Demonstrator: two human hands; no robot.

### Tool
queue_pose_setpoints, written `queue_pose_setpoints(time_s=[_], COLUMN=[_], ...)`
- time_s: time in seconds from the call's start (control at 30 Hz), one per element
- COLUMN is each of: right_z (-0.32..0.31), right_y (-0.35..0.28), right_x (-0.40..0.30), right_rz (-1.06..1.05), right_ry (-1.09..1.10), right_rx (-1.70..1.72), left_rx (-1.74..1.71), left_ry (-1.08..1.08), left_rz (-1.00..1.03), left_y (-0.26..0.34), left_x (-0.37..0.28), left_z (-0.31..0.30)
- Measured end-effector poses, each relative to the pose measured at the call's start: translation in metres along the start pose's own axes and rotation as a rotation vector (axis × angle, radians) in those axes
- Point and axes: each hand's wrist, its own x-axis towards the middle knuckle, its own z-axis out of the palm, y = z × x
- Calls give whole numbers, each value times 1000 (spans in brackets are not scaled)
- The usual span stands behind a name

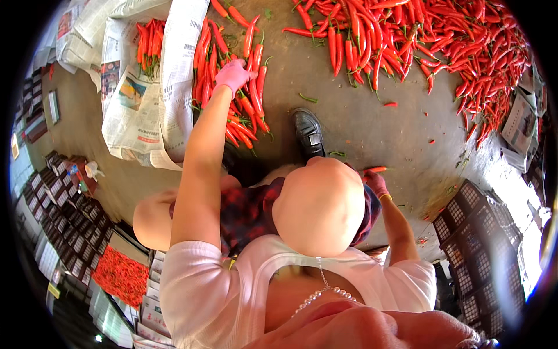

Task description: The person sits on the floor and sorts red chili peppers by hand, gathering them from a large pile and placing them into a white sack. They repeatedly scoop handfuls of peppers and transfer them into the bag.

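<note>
My left hand [234, 76], in a pink glove, lies on a long pile of red chili peppers [203, 72] on the floor. Its fingertips touch peppers, but whether they grip one is hard to see. Down by my right knee is my right hand [377, 183], also in a pink glove, partly hidden by the leg. A single red chili pepper [378, 169] sticks out of its fingers. Left of the pile stands a newspaper-lined container [176, 78], with a bunch of red chili peppers [150, 46] inside, stems towards me.
A large heap of red chili peppers [475, 48] spreads across the far right floor. My black shoe [308, 131] stands between pile and heap. Dark plastic crates [473, 244] are stacked at right, more crates [65, 209] at left. Another mass of red peppers [120, 275] lies behind, lower left.
</note>
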Motion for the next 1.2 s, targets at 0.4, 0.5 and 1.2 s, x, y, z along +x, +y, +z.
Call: queue_pose_setpoints(time_s=[0.4,0.5,1.2], right_z=[-154,-168,-87], right_y=[-435,-525,-390], right_x=[63,123,168], right_rz=[-1051,-976,-542], right_ry=[519,794,285], right_rx=[-629,-1024,266], left_rx=[-1233,-1229,-1498], left_ry=[561,553,253], left_rz=[155,83,4], left_y=[-32,19,13], left_x=[-48,-39,-29], left_z=[-31,-13,30])
